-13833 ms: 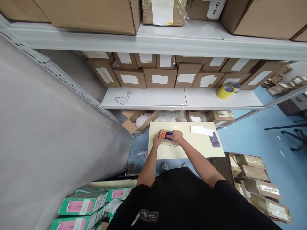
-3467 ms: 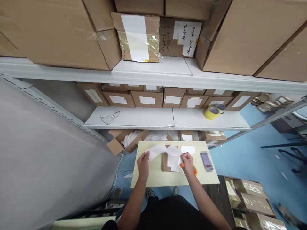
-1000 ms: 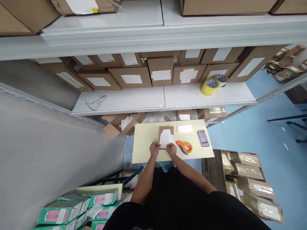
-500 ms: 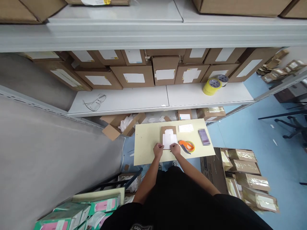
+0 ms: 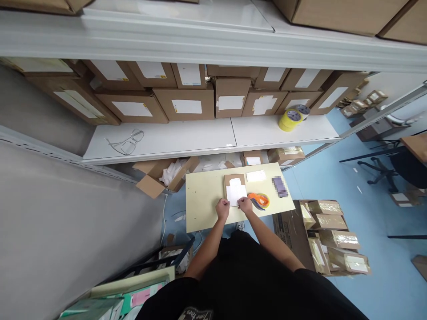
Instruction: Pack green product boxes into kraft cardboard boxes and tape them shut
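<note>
A small brown cardboard box [image 5: 229, 178] lies flat on the pale yellow table top, with a white label [image 5: 236, 195] covering much of its upper face. At the label's lower left corner, my left hand [image 5: 223, 209] is closed in a pinch. My right hand [image 5: 246, 205] pinches the lower right corner in the same way. Just right of that hand is a tape dispenser with an orange body [image 5: 256, 198] and a roll of yellow tape. A blank white sheet [image 5: 256, 176] lies beyond it, and a blurred purple object [image 5: 279, 186] is at the table's right.
The table [image 5: 203, 195] stands before a grey shelf [image 5: 187, 137] holding labelled boxes, tape rolls [image 5: 290, 120] and glasses [image 5: 128, 143]. An open carton [image 5: 151, 184] sits behind left. A large carton of taped boxes [image 5: 336, 238] is on the floor at right.
My view has shifted slightly, showing more of the room at right. Both hands stay at the label's lower corners, and the box keeps its place on the table.
</note>
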{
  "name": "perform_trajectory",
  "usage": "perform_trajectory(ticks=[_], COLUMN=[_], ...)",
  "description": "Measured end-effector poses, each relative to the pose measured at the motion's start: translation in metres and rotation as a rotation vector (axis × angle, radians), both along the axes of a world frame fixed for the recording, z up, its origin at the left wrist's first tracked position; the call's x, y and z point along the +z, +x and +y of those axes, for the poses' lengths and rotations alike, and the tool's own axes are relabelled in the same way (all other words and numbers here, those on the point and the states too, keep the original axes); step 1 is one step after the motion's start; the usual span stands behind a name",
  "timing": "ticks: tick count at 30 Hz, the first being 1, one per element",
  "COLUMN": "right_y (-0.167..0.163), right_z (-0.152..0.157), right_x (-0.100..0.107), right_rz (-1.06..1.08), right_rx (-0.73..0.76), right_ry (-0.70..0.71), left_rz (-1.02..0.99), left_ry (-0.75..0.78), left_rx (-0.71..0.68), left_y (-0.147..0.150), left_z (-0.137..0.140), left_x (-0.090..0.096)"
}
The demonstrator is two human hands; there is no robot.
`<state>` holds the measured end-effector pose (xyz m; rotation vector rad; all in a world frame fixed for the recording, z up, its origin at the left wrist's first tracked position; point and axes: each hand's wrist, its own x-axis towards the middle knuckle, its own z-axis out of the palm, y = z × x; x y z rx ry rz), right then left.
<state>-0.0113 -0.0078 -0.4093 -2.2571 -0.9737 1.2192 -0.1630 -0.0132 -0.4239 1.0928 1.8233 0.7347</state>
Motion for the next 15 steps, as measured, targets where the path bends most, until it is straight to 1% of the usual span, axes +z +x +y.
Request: perform_trajectory(ticks=[7, 15], right_y=[-0.0012, -0.0062], right_z=[0.0018, 0.0024], right_x=[0.0045, 0.0018], right_rz=[-0.051, -0.194], right_rx=[0.044, 0.166], right_ry=[-0.015, -0.095], left_rz=[0.044, 0.129], left_ry=[-0.004, -0.059], left_rx=[-0.029, -0.097], left_y=[0.0018, 0.0027], left_z=[-0.0002, 0.0006], left_x=[-0.0009, 0.0014])
